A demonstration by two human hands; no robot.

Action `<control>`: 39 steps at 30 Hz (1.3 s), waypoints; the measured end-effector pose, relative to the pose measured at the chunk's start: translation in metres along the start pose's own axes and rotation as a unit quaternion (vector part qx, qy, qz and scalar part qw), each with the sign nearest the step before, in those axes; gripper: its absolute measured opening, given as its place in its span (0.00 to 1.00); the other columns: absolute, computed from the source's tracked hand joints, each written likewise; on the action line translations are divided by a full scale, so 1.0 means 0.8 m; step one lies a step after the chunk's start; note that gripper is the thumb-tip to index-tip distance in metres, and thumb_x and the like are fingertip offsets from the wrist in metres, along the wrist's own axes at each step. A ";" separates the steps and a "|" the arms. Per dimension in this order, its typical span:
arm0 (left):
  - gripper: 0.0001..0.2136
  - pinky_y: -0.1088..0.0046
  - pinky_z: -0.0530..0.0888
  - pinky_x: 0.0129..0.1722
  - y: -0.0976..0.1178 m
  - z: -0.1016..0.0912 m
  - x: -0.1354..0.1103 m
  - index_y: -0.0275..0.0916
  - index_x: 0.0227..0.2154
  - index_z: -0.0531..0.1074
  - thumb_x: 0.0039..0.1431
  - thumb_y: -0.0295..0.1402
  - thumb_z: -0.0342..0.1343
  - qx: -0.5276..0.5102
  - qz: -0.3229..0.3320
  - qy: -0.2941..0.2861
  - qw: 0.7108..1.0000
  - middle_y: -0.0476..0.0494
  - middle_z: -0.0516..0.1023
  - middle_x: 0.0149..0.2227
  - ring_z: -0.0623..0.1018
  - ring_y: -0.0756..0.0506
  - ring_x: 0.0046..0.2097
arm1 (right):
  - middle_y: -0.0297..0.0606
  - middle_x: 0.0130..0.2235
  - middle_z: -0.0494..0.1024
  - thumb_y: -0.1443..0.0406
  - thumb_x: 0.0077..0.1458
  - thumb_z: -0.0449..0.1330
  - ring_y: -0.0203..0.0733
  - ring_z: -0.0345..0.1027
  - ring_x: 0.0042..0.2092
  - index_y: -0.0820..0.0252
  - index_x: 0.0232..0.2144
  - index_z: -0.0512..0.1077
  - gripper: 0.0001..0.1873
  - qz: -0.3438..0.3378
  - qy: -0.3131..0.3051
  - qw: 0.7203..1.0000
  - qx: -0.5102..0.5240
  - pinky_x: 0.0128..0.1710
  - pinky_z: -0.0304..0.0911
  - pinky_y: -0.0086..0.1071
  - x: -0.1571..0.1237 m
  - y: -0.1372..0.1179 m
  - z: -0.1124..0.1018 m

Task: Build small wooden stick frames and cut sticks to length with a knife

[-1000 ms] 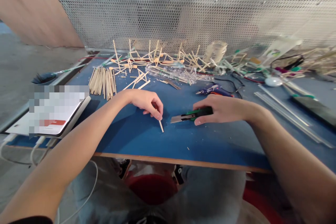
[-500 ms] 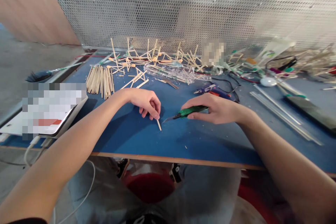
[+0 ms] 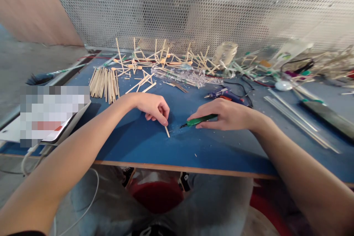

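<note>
My left hand [image 3: 155, 110] pinches a thin wooden stick [image 3: 167, 132] between thumb and fingertips. The stick's lower end points towards the table's front edge, and its upper part is hidden by the fingers. To the right, my right hand [image 3: 221, 115] is closed around a green-handled utility knife [image 3: 195, 121]. Its dark front end points left at the stick, with the thin blade blurred near the stick's side. Whether blade and stick touch, I cannot tell.
A bundle of wooden sticks [image 3: 105, 84] lies left of several stick frames [image 3: 155, 57]. A glue gun [image 3: 226, 95] sits behind my right hand. Clear rods [image 3: 301, 123] lie at right. A device with a screen [image 3: 52, 118] stands at left, cables hanging over the table edge [image 3: 171, 168].
The utility knife has tilted a little in my right hand, its front end now slightly lower and blurred. My left hand and the stick stay almost still.
</note>
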State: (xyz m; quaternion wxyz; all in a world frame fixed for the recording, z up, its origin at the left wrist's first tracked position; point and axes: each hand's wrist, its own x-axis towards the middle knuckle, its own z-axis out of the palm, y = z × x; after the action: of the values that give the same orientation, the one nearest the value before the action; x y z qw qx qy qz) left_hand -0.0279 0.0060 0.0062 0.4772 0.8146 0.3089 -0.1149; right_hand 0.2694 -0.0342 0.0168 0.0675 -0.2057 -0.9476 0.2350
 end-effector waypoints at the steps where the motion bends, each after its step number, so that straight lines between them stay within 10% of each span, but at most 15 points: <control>1: 0.17 0.75 0.73 0.26 -0.001 0.000 0.001 0.40 0.34 0.80 0.54 0.50 0.67 0.001 0.003 0.001 1.000 0.49 0.77 0.24 0.75 0.50 0.25 | 0.37 0.49 0.84 0.58 0.64 0.62 0.39 0.79 0.47 0.53 0.53 0.79 0.17 -0.003 0.001 1.000 -0.003 0.48 0.68 0.32 0.000 0.001 0.001; 39: 0.17 0.74 0.62 0.23 0.007 0.001 0.006 0.42 0.38 0.82 0.52 0.49 0.67 0.004 -0.013 -0.038 0.999 0.50 0.73 0.25 0.67 0.51 0.24 | 0.40 0.46 0.84 0.61 0.68 0.59 0.40 0.79 0.45 0.57 0.58 0.75 0.18 -0.063 0.010 0.995 -0.075 0.45 0.69 0.32 -0.004 -0.002 0.012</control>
State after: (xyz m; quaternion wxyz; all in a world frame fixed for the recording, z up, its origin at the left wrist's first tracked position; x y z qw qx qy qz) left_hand -0.0210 0.0053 0.0074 0.4837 0.8077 0.3005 -0.1527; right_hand 0.2694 -0.0409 0.0091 0.0766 -0.1524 -0.9728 0.1565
